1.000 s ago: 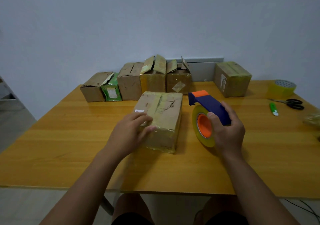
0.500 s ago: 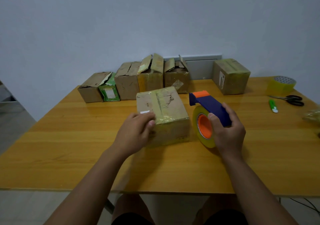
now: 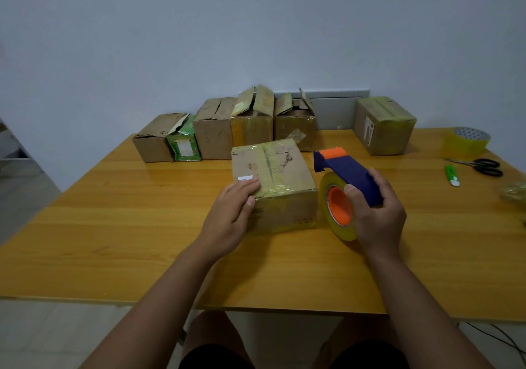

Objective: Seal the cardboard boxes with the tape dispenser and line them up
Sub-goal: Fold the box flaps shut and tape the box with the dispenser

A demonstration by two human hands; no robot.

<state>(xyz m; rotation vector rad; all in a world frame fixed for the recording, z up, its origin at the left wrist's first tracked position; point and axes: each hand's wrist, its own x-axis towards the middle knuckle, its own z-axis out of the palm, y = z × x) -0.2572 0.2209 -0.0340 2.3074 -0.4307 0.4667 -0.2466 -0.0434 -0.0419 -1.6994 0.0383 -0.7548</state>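
Box [image 3: 273,181] sits mid-counter [image 3: 113,226], seam running away from the person. Left hand [image 3: 230,218] lies flat on its near-left corner; right hand [image 3: 375,212] grips tape dispenser [image 3: 345,181] just right of the box, nearer the seam.

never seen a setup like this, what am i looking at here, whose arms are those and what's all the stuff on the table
No machine here: the arms belong to a person wearing a camera on their head, so you look forward and down over their own hands.

The left hand rests its fingers on the near corner of a taped cardboard box in the middle of the wooden table. The right hand grips a blue and orange tape dispenser loaded with a roll of yellowish tape, just right of that box.

Along the far edge stands a row of boxes, several with their flaps open, and one taped box stands apart to the right. Far right lie a spare tape roll, scissors and a small green cutter.
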